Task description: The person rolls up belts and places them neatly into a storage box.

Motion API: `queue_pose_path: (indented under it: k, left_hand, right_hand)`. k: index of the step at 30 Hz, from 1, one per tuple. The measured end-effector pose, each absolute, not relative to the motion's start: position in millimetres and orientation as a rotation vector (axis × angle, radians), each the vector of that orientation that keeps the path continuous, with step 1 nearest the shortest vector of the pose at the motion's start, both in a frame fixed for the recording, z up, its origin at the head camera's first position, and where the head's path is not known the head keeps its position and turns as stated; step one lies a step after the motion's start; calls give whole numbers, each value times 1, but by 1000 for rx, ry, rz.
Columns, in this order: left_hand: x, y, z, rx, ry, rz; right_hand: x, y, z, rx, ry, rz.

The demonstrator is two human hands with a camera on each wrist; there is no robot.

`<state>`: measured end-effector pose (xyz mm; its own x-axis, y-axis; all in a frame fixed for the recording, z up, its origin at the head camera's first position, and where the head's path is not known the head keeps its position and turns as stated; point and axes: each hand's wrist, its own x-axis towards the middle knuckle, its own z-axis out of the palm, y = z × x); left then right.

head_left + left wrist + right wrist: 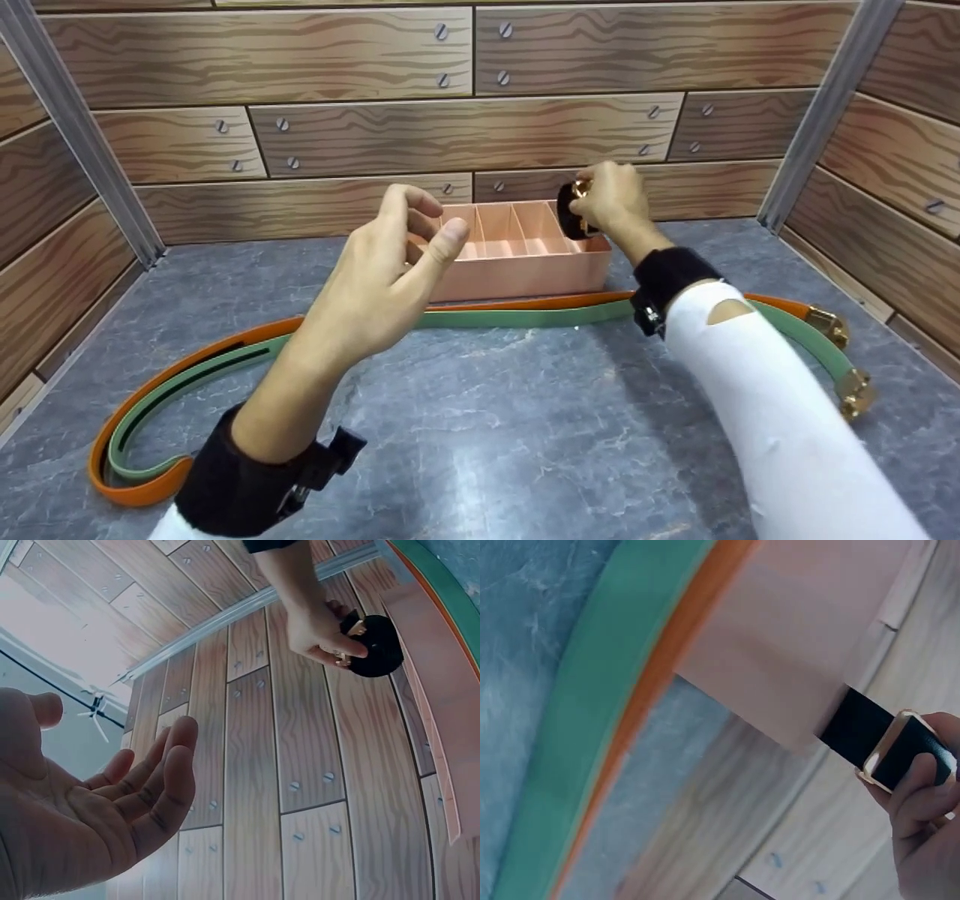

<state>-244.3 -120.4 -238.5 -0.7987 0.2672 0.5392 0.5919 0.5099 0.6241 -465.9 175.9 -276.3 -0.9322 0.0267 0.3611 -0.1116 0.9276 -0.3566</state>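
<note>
My right hand (616,196) pinches a black belt (570,217) rolled into a coil, with its gold buckle (582,187) beside the fingers. The coil stands on edge over the right end of a pink divided box (517,279). In the right wrist view, the black strap (859,726) overlaps the box's corner, and the fingers hold it by the buckle end. My left hand (375,281) hovers in front of the box's left end, its fingers loosely bent with nothing in them. The left wrist view shows the palm turned up.
A green belt (517,319) and an orange belt (142,382) lie side by side in a long curve before the box, folded over at the left. Their gold buckles (855,391) sit at the right. Wood-patterned walls (360,56) enclose the grey marbled table (480,435).
</note>
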Motion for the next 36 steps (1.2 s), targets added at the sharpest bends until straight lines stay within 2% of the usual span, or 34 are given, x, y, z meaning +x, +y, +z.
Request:
queue_pose_path:
  k: [7,20,36]
  left_hand:
    - [-241,-114,-237,-756,-2346,-1189]
    - [-243,-107,-232,-818,-2300,-1185]
    - [-242,-108,-229,-873,-2317,-1141]
  right_hand:
    - [-474,190,-300,61,-2731,502]
    - [-476,196,-303,132,-2740,439]
    - [-471,191,-270,363,-3147,334]
